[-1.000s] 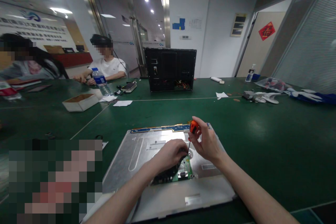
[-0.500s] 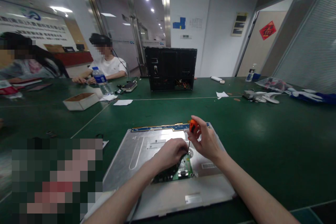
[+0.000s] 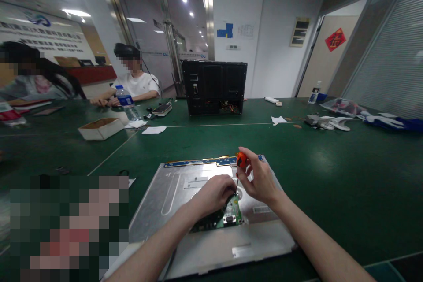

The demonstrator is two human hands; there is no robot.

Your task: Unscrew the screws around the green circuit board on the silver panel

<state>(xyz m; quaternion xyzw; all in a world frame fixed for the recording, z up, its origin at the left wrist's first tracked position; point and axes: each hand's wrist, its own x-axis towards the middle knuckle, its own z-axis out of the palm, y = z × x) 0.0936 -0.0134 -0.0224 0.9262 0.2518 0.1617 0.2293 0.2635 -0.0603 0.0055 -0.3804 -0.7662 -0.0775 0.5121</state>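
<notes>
Big metal panel lies on green table, w/ green board on top. L hand curls over board; can't tell if it's got anything. R hand, fingers bent, grips orange screwdriver, tip down nr board's far edge. Farther back: white box, then black case standing up.

Close above the near edge of the LCD panel, the head camera looks forward and down, towards glass double doors beyond it.
</notes>
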